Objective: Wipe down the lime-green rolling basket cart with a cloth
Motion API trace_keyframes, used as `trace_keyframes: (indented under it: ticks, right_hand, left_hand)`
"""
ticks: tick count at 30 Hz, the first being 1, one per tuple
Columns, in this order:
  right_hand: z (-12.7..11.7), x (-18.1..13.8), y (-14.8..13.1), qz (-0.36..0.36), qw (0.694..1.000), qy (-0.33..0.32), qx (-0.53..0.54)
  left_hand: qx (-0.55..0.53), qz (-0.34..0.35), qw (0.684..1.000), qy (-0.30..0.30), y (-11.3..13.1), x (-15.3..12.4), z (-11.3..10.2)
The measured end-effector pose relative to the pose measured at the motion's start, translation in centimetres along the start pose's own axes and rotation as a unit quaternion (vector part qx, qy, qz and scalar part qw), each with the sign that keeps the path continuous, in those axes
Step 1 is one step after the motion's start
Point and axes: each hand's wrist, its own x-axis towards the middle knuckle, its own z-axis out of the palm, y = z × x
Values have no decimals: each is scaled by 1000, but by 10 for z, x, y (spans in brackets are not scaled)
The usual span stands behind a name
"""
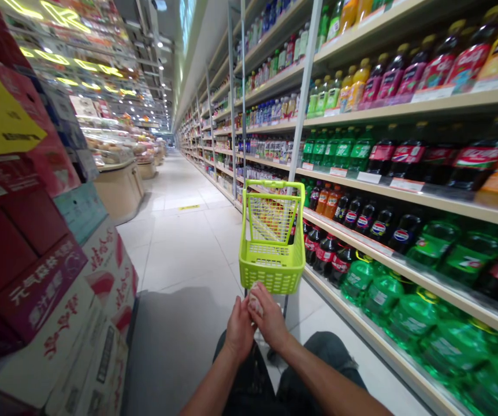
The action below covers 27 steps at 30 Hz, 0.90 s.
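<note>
My left hand (238, 330) and my right hand (271, 319) are together above my knees, with their fingers closed in toward each other. Between them is a small, pale, crumpled piece with pinkish patches (255, 293), perhaps paper or a wrapper; its exact kind is unclear. The right fingers curl around it and the left fingertips press against its near side. Just beyond the hands stands a lime-green shopping cart (270, 271) with a basket. No goods show in its lower basket.
Drink shelves (405, 188) run along the right, holding soda bottles (381, 292) in several rows. Stacked drink cartons (80, 312) stand close on the left. A tiled aisle (179, 242) leads forward, past display counters (116, 188) on its left side.
</note>
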Motion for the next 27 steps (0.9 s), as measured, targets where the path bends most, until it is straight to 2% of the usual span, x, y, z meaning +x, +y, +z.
trace_keyframes:
  ticks: [2, 5, 8, 10, 12, 14, 16, 18, 20, 23, 27]
  right_hand:
    - [-2, 14, 1, -98, 994, -29, -38]
    - [-1, 49, 5, -217, 970, -11, -106]
    - [11, 71, 17, -270, 948, 2, -172]
    - [22, 66, 32, -279, 937, -26, -210]
    - [30, 48, 47, -270, 931, -56, -238]
    - [28, 29, 55, -264, 931, -63, -245]
    - [17, 22, 55, -273, 934, -34, -228]
    - [3, 30, 48, -273, 941, 17, -196]
    - [-7, 42, 43, -256, 949, 57, -173]
    - [-6, 43, 49, -251, 952, 54, -168]
    - [4, 14, 65, -266, 947, 30, -177]
  left_hand:
    - [60, -23, 997, 50, 2, 3, -14]
    - [198, -11, 967, 160, 17, 13, -35]
    - [306, 55, 919, 242, 40, 30, -46]
    - [338, 90, 902, 253, 56, 43, -45]
    - [376, 124, 891, 224, 67, 54, -39]
    - [479, 158, 848, 160, 73, 63, -31]
    - [617, 175, 763, 87, 75, 68, -25]
    - [718, 168, 674, 47, 77, 70, -21]
    - [773, 152, 616, 31, 79, 69, -18]
    - [810, 122, 574, 7, 83, 62, -13]
    - [824, 117, 554, -5, 80, 52, -6]
